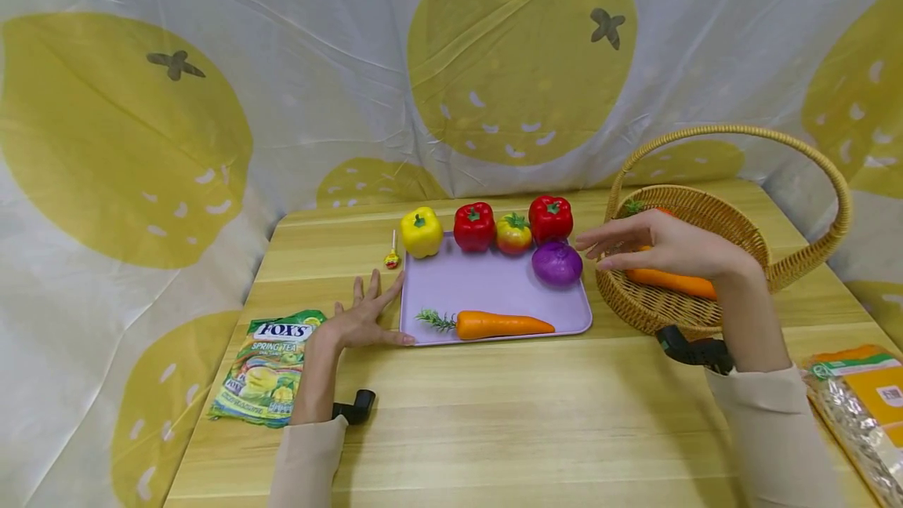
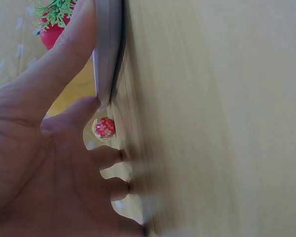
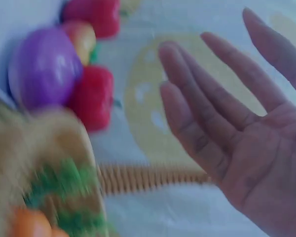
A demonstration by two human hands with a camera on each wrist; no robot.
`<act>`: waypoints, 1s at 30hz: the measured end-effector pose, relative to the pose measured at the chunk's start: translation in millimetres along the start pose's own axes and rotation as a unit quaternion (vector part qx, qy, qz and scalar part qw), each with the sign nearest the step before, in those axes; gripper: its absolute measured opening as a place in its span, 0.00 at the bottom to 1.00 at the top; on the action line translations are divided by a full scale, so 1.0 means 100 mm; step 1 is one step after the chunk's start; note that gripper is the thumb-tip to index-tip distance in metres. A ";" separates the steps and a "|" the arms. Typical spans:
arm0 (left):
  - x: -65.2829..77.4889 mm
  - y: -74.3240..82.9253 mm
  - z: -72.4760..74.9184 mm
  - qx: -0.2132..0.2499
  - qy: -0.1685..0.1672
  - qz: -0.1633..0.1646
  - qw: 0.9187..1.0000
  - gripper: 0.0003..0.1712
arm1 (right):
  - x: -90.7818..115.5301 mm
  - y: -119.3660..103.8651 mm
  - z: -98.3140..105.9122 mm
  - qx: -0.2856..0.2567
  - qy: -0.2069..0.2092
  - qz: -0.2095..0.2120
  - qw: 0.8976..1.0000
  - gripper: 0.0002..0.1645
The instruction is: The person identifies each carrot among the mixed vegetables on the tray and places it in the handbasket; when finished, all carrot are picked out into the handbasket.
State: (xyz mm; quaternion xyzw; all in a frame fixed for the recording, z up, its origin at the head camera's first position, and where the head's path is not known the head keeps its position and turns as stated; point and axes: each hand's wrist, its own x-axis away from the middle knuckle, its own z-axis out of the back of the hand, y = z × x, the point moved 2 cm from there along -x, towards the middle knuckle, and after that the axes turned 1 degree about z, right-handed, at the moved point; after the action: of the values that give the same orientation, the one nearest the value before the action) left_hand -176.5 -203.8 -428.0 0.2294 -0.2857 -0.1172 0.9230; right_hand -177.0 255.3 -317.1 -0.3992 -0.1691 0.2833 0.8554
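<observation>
My left hand [image 1: 358, 324] has its fingers spread on the table, with thumb and forefinger at the left edge of a lilac tray [image 1: 458, 284]; the left wrist view shows them against the rim [image 2: 103, 59]. An orange carrot [image 1: 501, 324] with a green top lies along the tray's front. At its right end sits a purple onion [image 1: 557, 263]. My right hand [image 1: 670, 248] hovers, empty and with fingers extended, over a wicker basket [image 1: 727, 218] holding carrots [image 1: 673, 283]. The right wrist view shows its bare palm [image 3: 266, 158].
Along the tray's back stand a yellow bell pepper [image 1: 422, 232], two red bell peppers [image 1: 474, 227] and a red-yellow tomato [image 1: 513, 234]. A lollipop [image 1: 391, 259] lies left of the tray. A candy bag [image 1: 261, 371] is beside my left forearm; another bag [image 1: 864, 406] lies far right.
</observation>
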 end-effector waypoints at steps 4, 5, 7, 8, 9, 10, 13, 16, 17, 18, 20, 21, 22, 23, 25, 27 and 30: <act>0.00 0.00 0.00 0.000 0.002 0.000 1.000 0.68 | -0.21 -0.08 -0.24 0.000 -0.018 0.036 0.999 0.25; 0.00 0.00 0.01 0.000 0.002 0.000 1.000 0.68 | -0.26 -0.10 -0.30 -0.010 -0.025 0.043 0.999 0.26; 0.00 0.00 0.01 0.000 0.002 0.000 1.000 0.68 | -0.37 -0.13 -0.43 -0.026 -0.037 0.053 0.998 0.28; 0.00 0.00 0.01 0.000 0.002 0.000 1.000 0.68 | -0.42 -0.14 -0.49 -0.033 -0.042 0.057 0.997 0.28; 0.00 0.00 0.01 0.000 0.001 0.000 1.000 0.68 | -0.47 -0.15 -0.55 -0.038 -0.046 0.061 0.996 0.29; 0.00 0.00 0.01 0.001 0.001 0.000 1.000 0.68 | -0.51 -0.16 -0.62 -0.048 -0.051 0.065 0.995 0.29; 0.00 0.00 0.01 0.001 0.000 0.002 1.000 0.68 | -0.63 -0.19 -0.79 -0.055 -0.061 0.079 0.994 0.30; 0.00 0.00 0.01 0.001 0.000 0.002 1.000 0.68 | -0.71 -0.21 -0.94 -0.060 -0.070 0.084 0.992 0.29; 0.00 0.00 0.01 0.000 0.000 0.002 1.000 0.68 | -0.74 -0.22 -0.98 -0.060 -0.072 0.086 0.992 0.29; 0.00 -0.01 0.01 0.000 0.000 0.002 1.000 0.68 | -0.76 -0.22 -1.02 -0.063 -0.074 0.086 0.992 0.28; 0.00 -0.01 0.00 0.001 0.001 0.002 1.000 0.68 | -0.80 -0.21 -1.10 -0.071 -0.079 0.084 0.991 0.27; 0.00 -0.01 0.00 0.001 0.002 0.002 1.000 0.68 | -0.82 -0.21 -1.14 -0.074 -0.081 0.081 0.991 0.26; 0.00 -0.02 0.00 0.001 0.002 0.003 1.000 0.68 | -0.83 -0.20 -1.17 -0.080 -0.082 0.077 0.990 0.26; 0.00 -0.02 0.00 0.002 0.002 0.003 1.000 0.68 | -0.85 -0.19 -1.21 -0.086 -0.084 0.075 0.990 0.25; 0.00 -0.02 0.00 0.002 0.001 0.005 1.000 0.68 | -0.87 -0.18 -1.27 -0.097 -0.089 0.067 0.989 0.25; -0.01 -0.03 0.00 0.003 0.001 0.005 1.000 0.68 | -0.90 -0.17 -1.32 -0.108 -0.096 0.063 0.987 0.24; -0.01 -0.03 -0.01 0.004 0.001 0.005 1.000 0.68 | -0.92 -0.18 -1.38 -0.116 -0.105 0.062 0.986 0.25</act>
State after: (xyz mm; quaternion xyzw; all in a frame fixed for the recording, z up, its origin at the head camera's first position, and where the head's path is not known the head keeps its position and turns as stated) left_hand -177.4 -205.8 -430.8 0.2323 -0.2862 -0.1110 0.9229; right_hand -171.7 108.3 -395.2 -0.4735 -0.2644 0.3541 0.7619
